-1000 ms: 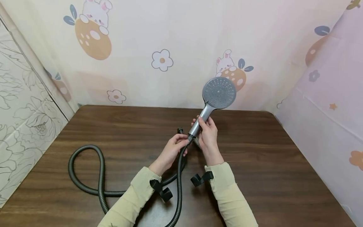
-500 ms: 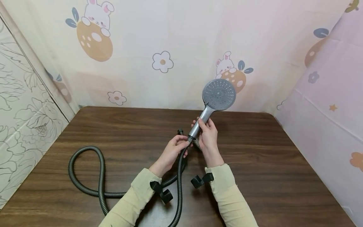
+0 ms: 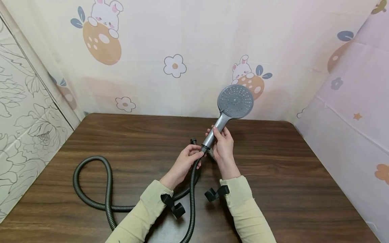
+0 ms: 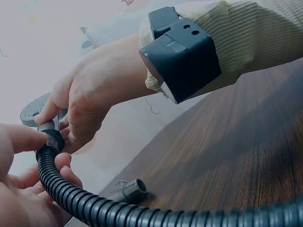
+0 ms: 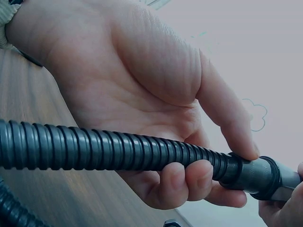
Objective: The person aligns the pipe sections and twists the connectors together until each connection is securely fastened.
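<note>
A grey handheld shower head [image 3: 235, 101] is tilted up to the right in the head view, its nozzle face toward me. My right hand [image 3: 224, 150] grips its handle, thumb in front and fingers behind. Just below, my left hand [image 3: 182, 163] pinches the smooth end collar [image 5: 251, 174] of a black ribbed hose [image 3: 192, 195] between thumb and fingers. That collar meets the bottom of the handle; how far it is screwed in cannot be seen. Two of the left hand's fingertips [image 5: 199, 177] touch the hose ribs in the right wrist view.
A hose loop [image 3: 92, 158] lies at the left of the wooden table [image 3: 288, 175]. The hose's other end [image 3: 193, 140] shows behind the left hand. A threaded metal fitting [image 4: 135, 188] lies on the table behind the hands. Patterned curtains [image 3: 206, 40] stand around the table.
Both hands keep their holds on the shower head and hose collar. The head view shifts slightly; the left fingertips shift a little around the collar.
</note>
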A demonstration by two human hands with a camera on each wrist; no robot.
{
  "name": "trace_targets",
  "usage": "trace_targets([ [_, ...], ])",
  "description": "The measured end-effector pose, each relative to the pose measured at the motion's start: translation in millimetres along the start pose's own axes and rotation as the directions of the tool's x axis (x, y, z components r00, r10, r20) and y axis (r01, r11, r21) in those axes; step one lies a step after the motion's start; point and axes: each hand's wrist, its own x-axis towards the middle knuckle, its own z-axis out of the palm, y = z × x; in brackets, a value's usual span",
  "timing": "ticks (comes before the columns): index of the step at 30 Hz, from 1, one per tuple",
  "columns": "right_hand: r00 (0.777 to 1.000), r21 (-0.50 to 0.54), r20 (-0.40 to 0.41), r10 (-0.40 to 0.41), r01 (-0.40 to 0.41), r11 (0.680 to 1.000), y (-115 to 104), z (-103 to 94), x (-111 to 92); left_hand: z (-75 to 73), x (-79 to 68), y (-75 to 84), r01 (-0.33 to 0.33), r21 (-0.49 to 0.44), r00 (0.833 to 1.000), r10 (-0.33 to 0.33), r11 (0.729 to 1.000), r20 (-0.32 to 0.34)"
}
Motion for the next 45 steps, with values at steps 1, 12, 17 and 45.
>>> trace_targets([
  [1,1.000,0.001,0.002,-0.002,0.002,1.000,-0.3,0.1,0.2,0.2,0.3,0.3,-0.002,-0.002,1.000,0.002,1.000,-0.001],
  [12,1.000,0.006,-0.003,0.015,-0.015,1.000,-1.9,0.4,-0.1,1.6,0.5,1.6,0.000,0.000,1.000,0.000,1.000,-0.011],
  [17,1.000,0.000,0.007,0.016,-0.016,1.000,-0.7,0.0,-1.3,0.8,0.0,0.4,0.004,-0.004,1.000,-0.004,1.000,-0.010],
  [45,1.000,-0.009,-0.006,0.015,-0.015,1.000,-1.0,-0.2,-1.3,1.0,-1.2,0.7,0.006,-0.026,1.000,-0.006,1.000,-0.005],
])
